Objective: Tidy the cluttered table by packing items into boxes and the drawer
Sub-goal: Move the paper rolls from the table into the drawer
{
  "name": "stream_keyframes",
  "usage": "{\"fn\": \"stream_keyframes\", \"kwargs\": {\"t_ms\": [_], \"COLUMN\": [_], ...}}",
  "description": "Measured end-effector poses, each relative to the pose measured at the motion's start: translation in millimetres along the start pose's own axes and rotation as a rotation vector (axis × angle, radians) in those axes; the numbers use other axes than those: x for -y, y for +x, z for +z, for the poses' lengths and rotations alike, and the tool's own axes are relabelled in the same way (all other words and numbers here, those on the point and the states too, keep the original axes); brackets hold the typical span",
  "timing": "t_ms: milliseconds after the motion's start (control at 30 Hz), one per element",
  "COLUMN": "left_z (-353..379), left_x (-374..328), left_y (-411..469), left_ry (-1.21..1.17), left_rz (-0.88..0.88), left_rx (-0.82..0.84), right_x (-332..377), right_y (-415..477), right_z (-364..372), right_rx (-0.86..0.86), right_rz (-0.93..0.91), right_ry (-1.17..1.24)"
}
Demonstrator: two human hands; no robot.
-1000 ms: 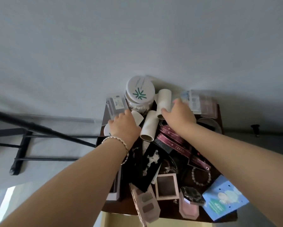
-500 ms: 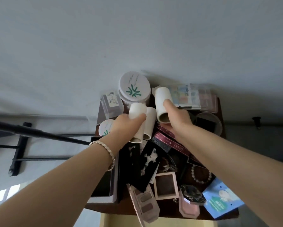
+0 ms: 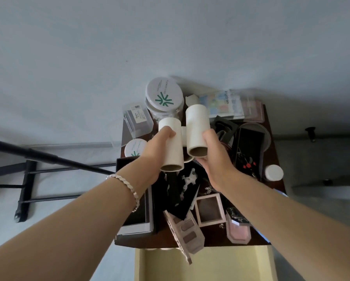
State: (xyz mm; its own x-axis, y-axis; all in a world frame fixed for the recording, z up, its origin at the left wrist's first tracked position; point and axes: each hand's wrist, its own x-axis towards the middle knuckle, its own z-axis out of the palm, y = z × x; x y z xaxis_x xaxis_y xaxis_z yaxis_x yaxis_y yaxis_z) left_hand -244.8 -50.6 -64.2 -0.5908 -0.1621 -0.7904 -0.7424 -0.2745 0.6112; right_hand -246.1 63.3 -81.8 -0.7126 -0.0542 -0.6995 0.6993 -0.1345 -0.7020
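Note:
My left hand (image 3: 156, 153) grips a cream cardboard tube (image 3: 173, 148), held up above the cluttered dark table (image 3: 275, 159). My right hand (image 3: 214, 157) grips a second cream tube (image 3: 196, 130) just to the right of the first. A third tube (image 3: 183, 133) peeks out between and behind the two. Below the table's near edge, a pale yellow drawer (image 3: 202, 264) stands open.
A round jar (image 3: 165, 98) with a green logo on its white lid stands at the back, a clear plastic case (image 3: 137, 120) to its left. Pink boxes (image 3: 209, 209), a makeup palette (image 3: 187, 234), a black box (image 3: 137, 218) and a white cap (image 3: 273, 172) crowd the table. A black stand (image 3: 28, 179) is left.
Both hands closed on tubes lying on the table and lifted them up and toward me. The view shifted down, which brought the open drawer into sight.

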Motion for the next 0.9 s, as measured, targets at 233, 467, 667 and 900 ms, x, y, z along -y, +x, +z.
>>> {"fn": "stream_keyframes", "kwargs": {"t_ms": [233, 467, 667, 900], "left_z": [-8.4, -24.1, -25.8, -14.0], "left_x": [41.0, 90.9, 143.0, 217.1], "left_y": [-74.3, -143.5, -156.7, -139.5], "left_ry": [-0.163, -0.205, -0.154, -0.107], "left_rz": [-0.051, -0.088, -0.153, -0.320], "left_rx": [0.130, 0.356, 0.584, 0.640], "right_x": [-5.7, -53.8, -106.6, -150.7], "right_y": [-112.3, -205.9, -232.9, -230.3], "right_z": [4.9, -26.8, -64.3, -118.7], "right_rx": [-0.072, -0.215, -0.212, -0.195], "right_rz": [-0.134, -0.121, 0.045, 0.196], "right_ry": [-0.143, -0.068, 0.009, -0.220]}}
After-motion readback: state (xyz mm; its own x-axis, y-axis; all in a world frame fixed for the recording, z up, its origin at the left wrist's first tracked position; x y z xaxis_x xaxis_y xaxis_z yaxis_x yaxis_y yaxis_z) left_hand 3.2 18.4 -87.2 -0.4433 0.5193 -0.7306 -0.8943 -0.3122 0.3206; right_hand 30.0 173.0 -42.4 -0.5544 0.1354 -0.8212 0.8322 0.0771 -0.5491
